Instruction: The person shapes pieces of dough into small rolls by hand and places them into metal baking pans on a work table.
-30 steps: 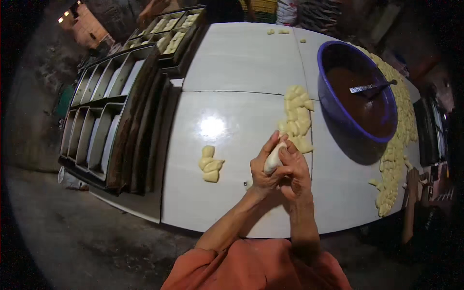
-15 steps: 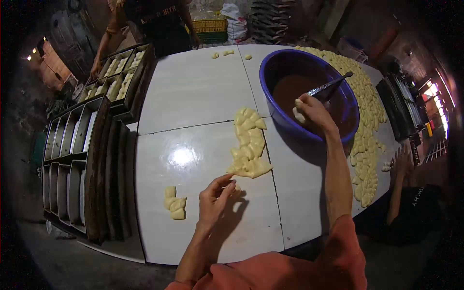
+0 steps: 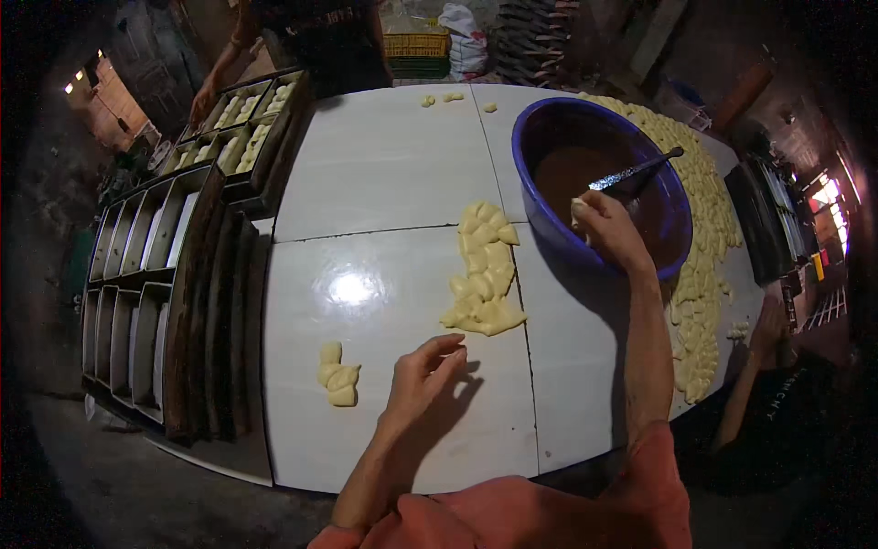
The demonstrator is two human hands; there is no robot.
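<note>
My right hand (image 3: 607, 227) is over the blue tub (image 3: 547, 220) of brown liquid (image 3: 567, 169), its fingers round a small pale dough piece (image 3: 578, 210) that is mostly hidden. A long dark metal utensil (image 3: 631, 172) rests in the tub beyond it. My left hand (image 3: 426, 371) hovers low over the white table (image 3: 366, 183), fingers loosely curved and slightly apart, with nothing visible in them. Just beyond it lies a group of yellow dough pieces (image 3: 480, 270), and a smaller cluster (image 3: 337, 373) sits to its left.
Stacked metal tins (image 3: 128, 311) stand at left; tins with dough (image 3: 233, 119) behind them, by a co-worker's hand (image 3: 201, 105). Many dough pieces (image 3: 695, 320) cover the table's right edge, near another person's hand (image 3: 768, 334). Crates (image 3: 416, 46) and a sack (image 3: 465, 41) are beyond.
My hands were together around a pale dough lump a second ago. They have parted: the right moved up and right over the tub, the left stayed low over the table, its fingers loosened.
</note>
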